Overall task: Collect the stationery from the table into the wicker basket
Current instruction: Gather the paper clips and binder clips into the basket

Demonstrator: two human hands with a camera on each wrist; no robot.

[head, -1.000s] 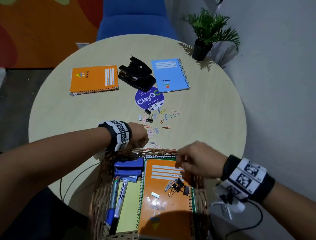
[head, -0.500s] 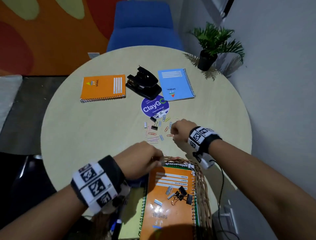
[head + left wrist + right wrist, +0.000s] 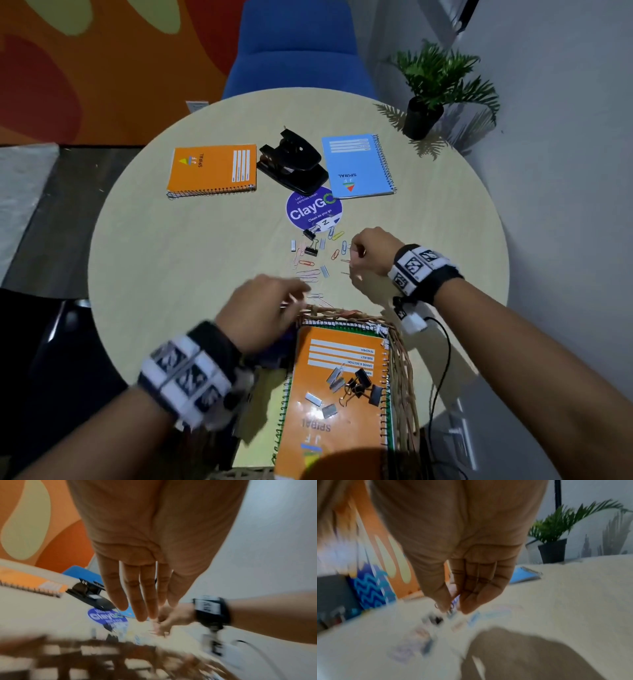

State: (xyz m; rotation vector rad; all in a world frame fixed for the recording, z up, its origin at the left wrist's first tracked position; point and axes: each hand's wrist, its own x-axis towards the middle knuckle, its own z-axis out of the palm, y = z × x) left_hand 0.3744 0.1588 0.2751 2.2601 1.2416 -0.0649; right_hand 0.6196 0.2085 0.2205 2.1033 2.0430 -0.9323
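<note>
The wicker basket (image 3: 406,363) sits at the table's near edge, holding an orange notebook (image 3: 342,425) with binder clips (image 3: 361,387) and staple strips on it. My left hand (image 3: 296,291) hovers blurred over the basket's far rim; in the left wrist view its fingers (image 3: 144,601) are straight and hold nothing. Beyond the rim lie scattered paper clips (image 3: 308,265) and two black binder clips (image 3: 310,244). My right hand (image 3: 353,255) is at the right side of that pile, fingers curled, pinching paper clips between thumb and fingertips (image 3: 467,607).
Further back on the round table (image 3: 171,274) lie an orange spiral notebook (image 3: 212,169), a black hole punch (image 3: 291,164), a blue spiral notebook (image 3: 356,168) and a round ClayGo sticker (image 3: 313,209). A potted plant (image 3: 431,89) stands far right, a blue chair (image 3: 298,48) behind.
My right hand left the basket and reached the clip pile. My left hand drew back from the clips to the basket's far rim, and its fist has since straightened.
</note>
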